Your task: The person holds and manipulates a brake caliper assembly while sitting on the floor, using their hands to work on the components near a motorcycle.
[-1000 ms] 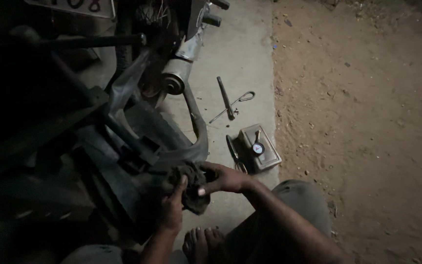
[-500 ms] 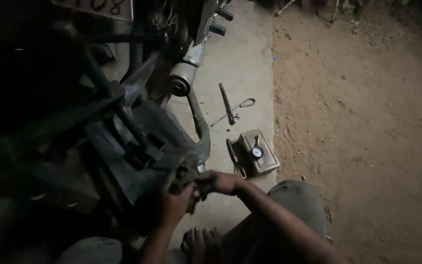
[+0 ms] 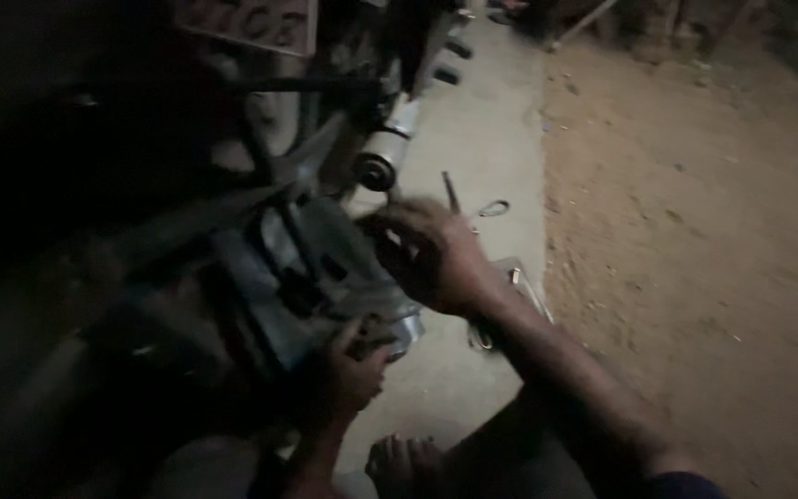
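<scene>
Right hand [image 3: 431, 254] lifted off, metal part [image 3: 385, 328] in left hand [image 3: 348, 374]

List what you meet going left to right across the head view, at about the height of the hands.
Dark machine frame → left hand on a grey metal part → right hand, blurred, raised above the concrete strip → bare dirt ground.
</scene>
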